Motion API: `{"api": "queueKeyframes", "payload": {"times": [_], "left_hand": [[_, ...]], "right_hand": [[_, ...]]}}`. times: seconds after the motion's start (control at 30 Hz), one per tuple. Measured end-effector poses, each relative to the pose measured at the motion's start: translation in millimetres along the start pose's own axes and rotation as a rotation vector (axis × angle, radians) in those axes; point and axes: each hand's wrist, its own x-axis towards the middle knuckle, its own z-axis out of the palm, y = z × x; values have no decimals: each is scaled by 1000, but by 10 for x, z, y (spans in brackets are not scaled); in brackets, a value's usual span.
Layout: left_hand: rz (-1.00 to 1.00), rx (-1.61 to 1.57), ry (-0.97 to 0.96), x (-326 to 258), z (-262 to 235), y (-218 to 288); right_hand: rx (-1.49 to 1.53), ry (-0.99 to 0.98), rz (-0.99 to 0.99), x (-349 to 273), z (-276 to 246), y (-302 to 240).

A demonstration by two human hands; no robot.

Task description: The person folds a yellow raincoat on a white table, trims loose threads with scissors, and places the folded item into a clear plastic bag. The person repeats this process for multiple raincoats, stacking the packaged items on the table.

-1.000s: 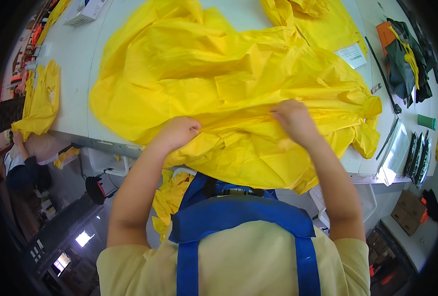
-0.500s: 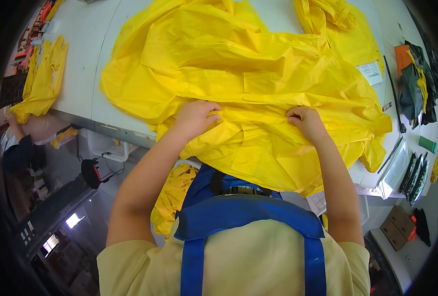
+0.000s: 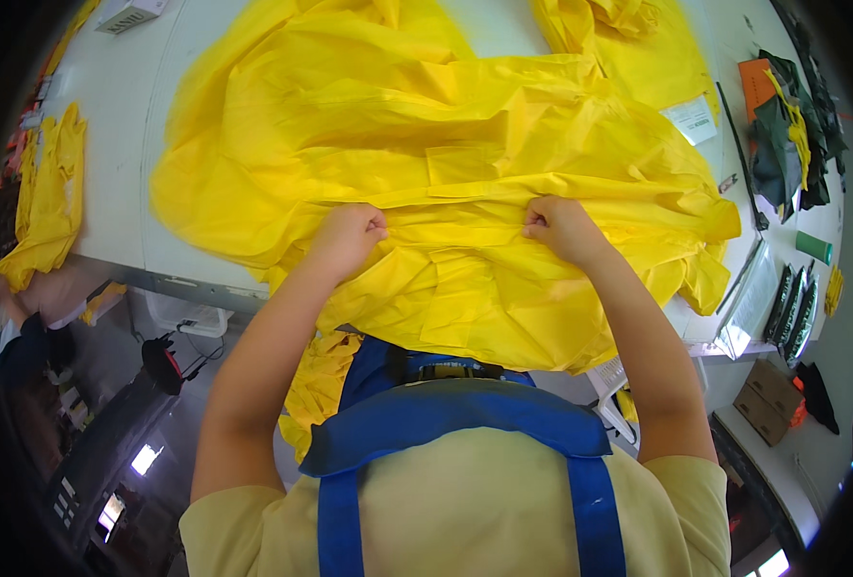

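Note:
A large yellow garment (image 3: 350, 125) of thin, smooth cloth, much like a raincoat, lies crumpled over the white table and drapes past its near edge toward my waist. My left hand (image 3: 350, 236) is closed in a pinch on a long folded edge of it. To the right, my right hand (image 3: 563, 229) pinches the same strip, fingers curled under. Between my hands the strip runs nearly straight across. A square pocket patch (image 3: 455, 164) shows just beyond it. Whatever lies under the cloth is hidden.
Another yellow garment (image 3: 638, 58) lies at the far right beside a white paper label (image 3: 691, 120). Dark green garments (image 3: 777, 159), a green roll (image 3: 814, 246) and several dark packets (image 3: 792, 313) are at the right. A co-worker's arm (image 3: 13, 306) shows near a yellow piece (image 3: 47, 197) at left.
The whole view has shifted, so the garment and both hands appear farther left. My left fingers have closed more tightly on the cloth; my right hand stays pinched.

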Motion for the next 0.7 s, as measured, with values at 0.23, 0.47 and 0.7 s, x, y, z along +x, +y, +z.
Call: {"api": "queueKeyframes", "payload": {"times": [0.23, 0.47, 0.7], "left_hand": [[-51, 119, -31, -52, -17, 73], [217, 254, 185, -246, -117, 880], [257, 78, 175, -187, 244, 1157]], "right_hand": [[646, 561, -112, 71, -1059, 481], [-1031, 391, 848, -329, -2701, 4098], [-627, 990, 868, 15, -2484, 3891]]}}
